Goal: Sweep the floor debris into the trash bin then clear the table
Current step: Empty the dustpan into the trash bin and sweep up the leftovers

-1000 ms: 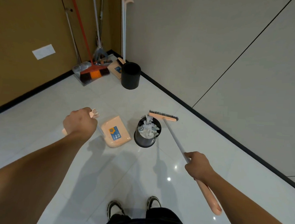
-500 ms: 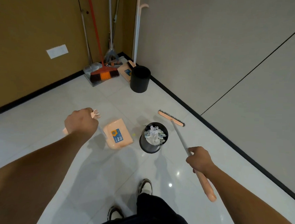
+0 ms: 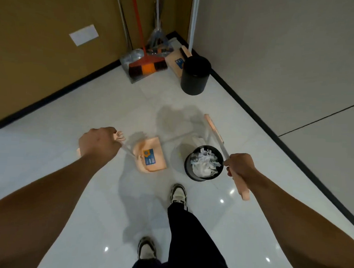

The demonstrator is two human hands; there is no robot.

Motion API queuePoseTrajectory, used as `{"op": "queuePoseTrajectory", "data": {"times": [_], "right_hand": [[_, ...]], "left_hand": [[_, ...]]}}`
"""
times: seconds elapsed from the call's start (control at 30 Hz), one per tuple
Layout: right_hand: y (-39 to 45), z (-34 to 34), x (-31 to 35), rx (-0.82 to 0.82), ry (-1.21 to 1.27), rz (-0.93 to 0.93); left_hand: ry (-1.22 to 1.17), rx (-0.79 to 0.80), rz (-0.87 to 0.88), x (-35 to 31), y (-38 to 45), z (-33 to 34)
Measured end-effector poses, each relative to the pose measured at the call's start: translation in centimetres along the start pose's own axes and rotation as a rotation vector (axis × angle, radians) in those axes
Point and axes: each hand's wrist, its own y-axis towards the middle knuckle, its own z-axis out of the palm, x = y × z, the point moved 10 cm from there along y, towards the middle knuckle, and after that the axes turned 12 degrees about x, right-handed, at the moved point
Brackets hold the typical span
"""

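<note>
Both hands hold tools: left hand (image 3: 98, 144) grips the peach plastic dustpan (image 3: 151, 155), right hand (image 3: 240, 167) the peach long-handled broom (image 3: 214, 128), now swung beyond the paper-filled black trash bin (image 3: 204, 163); sweeping looks finished

The floor (image 3: 69, 169) is glossy pale tile throwing back light spots, the dustpan (image 3: 151, 155) and broom head (image 3: 214, 128) look like smooth peach plastic, the broom's shaft (image 3: 224, 151) seems metal though blurred, and the matt black bin (image 3: 203, 165) holds crumpled white paper (image 3: 203, 164).
</note>
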Motion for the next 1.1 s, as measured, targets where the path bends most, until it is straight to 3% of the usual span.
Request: {"op": "queuePoseTrajectory", "data": {"times": [0.2,0.4,0.57,0.97,1.1], "right_hand": [[6.3,3.9,0.5,0.141,0.053,0.067],[6.1,9.9,0.3,0.380,0.207,0.148],[4.5,10.6,1.6,0.606,0.082,0.249],[0.1,14.6,4.5,0.317,0.262,0.037],[-3.7,14.5,5.2,0.180,0.358,-0.025]], "left_hand": [[0.036,0.032,-0.065,-1.3,3.8,2.0],[0.067,0.079,-0.083,0.0,5.9,1.4],[0.053,0.095,-0.093,0.3,6.1,1.3],[-0.009,0.078,-0.021,3.1,6.7,1.2],[-0.002,-0.026,0.121,2.9,7.6,-2.5]]}}
